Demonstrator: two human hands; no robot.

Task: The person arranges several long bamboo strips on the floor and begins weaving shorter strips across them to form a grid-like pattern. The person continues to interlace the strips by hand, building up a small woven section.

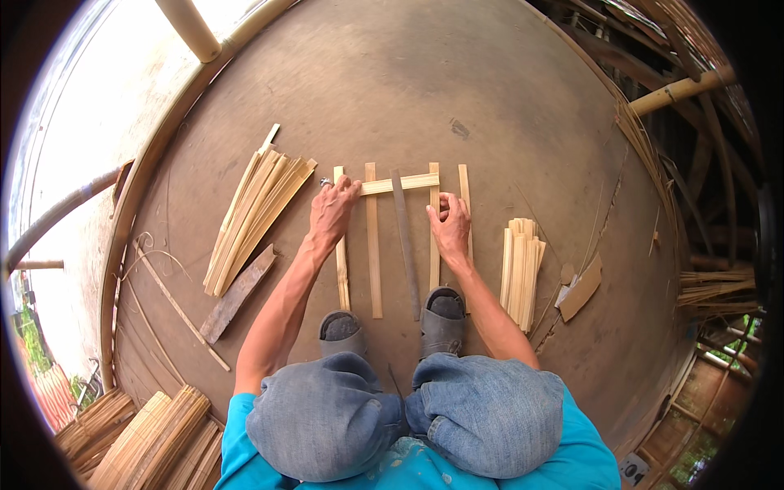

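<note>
Bamboo cross strip, pale and flat (400, 184), pinched in my left hand (333, 211); right hand (450, 226) grips upright pale bamboo slat (434, 229).

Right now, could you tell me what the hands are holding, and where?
The left hand presses the crosswise bamboo strip at its left end; the right hand pinches an upright strip.

The left hand (333, 209) hides the near end of the pale horizontal bamboo strip (400, 184); grey sandals (443, 320) cover two vertical slats' near ends; stacked bamboo bundles (155, 441) run off the floor's lower-left edge.
</note>
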